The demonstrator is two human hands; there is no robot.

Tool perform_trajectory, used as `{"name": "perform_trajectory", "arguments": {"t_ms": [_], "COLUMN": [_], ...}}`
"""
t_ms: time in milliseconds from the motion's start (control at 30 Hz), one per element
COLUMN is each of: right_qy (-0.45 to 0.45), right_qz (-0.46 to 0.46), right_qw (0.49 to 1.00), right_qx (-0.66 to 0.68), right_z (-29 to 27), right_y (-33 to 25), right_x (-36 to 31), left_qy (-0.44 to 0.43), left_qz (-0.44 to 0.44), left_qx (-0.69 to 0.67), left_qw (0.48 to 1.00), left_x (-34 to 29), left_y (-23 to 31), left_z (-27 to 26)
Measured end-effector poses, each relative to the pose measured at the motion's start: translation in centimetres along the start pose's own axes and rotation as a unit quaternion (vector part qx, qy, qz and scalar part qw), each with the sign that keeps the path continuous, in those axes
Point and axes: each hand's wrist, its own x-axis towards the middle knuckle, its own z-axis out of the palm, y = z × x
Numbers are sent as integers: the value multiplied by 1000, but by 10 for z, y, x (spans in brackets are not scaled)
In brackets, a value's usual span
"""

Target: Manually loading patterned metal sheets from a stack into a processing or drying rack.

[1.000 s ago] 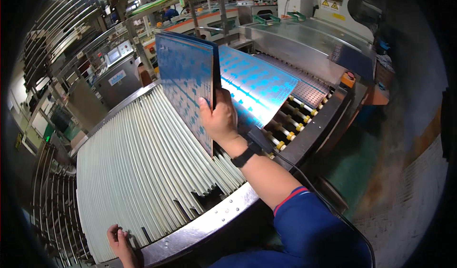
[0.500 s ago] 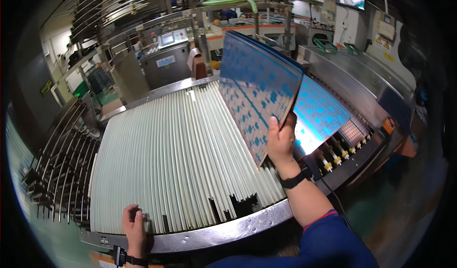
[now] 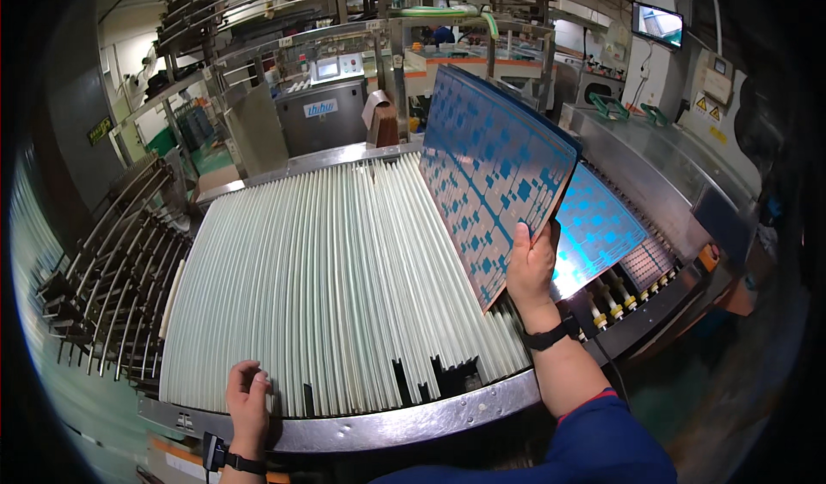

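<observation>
My right hand (image 3: pixel 534 269) grips the lower right edge of a few flat circuit board panels (image 3: pixel 495 170), thumb on the near face. Blue patches cover their copper-coloured surface, and they stand tilted above a bed of pale, closely set slats (image 3: pixel 284 286). Beyond that hand, another blue-patterned panel (image 3: pixel 598 234) lies shiny on a roller conveyor (image 3: pixel 613 299). Down at the bed's front left, my left hand (image 3: pixel 248 402) hovers by the metal rim with fingers loosely bent, thumb apart, and nothing in it.
A metal rim (image 3: pixel 370 428) borders the slatted bed in front. Dark metal racks (image 3: pixel 107 286) stand at the left. Behind are a control cabinet (image 3: pixel 323 118) and a steel machine cover (image 3: pixel 654 153). A copper-coloured panel (image 3: pixel 647 265) lies farther along the rollers.
The whole scene has shifted slightly rightward in the picture as my head turned. My right hand still holds the panels at nearly the same tilt; my left hand stays by the rim.
</observation>
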Motion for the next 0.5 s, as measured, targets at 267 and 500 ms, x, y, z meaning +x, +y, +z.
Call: {"name": "perform_trajectory", "arguments": {"t_ms": [267,500], "right_qy": [81,62], "right_qz": [25,-11], "right_qw": [996,997], "right_qx": [-21,-36], "right_z": [13,-22], "right_y": [6,-34], "right_x": [70,53], "left_qy": [-16,-3], "left_qz": [2,-20], "left_qx": [13,-14], "left_qw": [1000,1000], "left_x": [4,3], "left_y": [-7,-3], "left_z": [-6,-3]}}
